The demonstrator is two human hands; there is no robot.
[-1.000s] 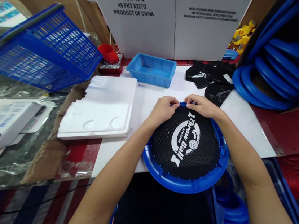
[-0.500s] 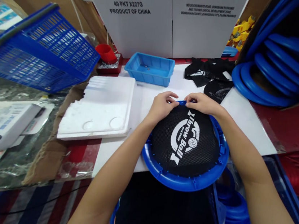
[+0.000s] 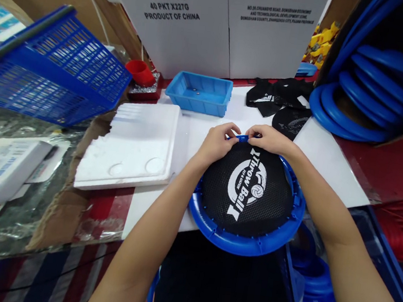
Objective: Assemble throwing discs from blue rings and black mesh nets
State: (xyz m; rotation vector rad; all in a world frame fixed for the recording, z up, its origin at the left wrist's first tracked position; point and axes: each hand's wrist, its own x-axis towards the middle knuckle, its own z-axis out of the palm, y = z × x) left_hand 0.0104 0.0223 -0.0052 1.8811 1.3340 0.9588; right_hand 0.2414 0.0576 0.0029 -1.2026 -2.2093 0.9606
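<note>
A blue plastic ring [image 3: 244, 247] lies at the table's near edge, partly overhanging it. Black mesh fabric [image 3: 272, 204] printed "Throw Ball" in white stretches across the ring, over small pegs along its inner side. At the far rim, my left hand [image 3: 220, 142] pinches the mesh edge and ring between thumb and fingers. Close beside it, my right hand [image 3: 267, 138] grips the same rim with bent fingers. A short stretch of blue rim shows between the two thumbs. Whatever lies under the fingertips is hidden.
Beyond the hands stand a light blue tray [image 3: 196, 106] with small bits inside and more black mesh pieces [image 3: 280, 94]. A white foam slab [image 3: 132, 142] lies left, near a blue basket [image 3: 61, 65]. Blue rings [image 3: 360, 116] fill a box at right; more rings [image 3: 320, 288] stack below.
The whole view has shifted slightly, moving things a little to the left. Both hands keep their hold at the far rim, with hardly any change in the fingers.
</note>
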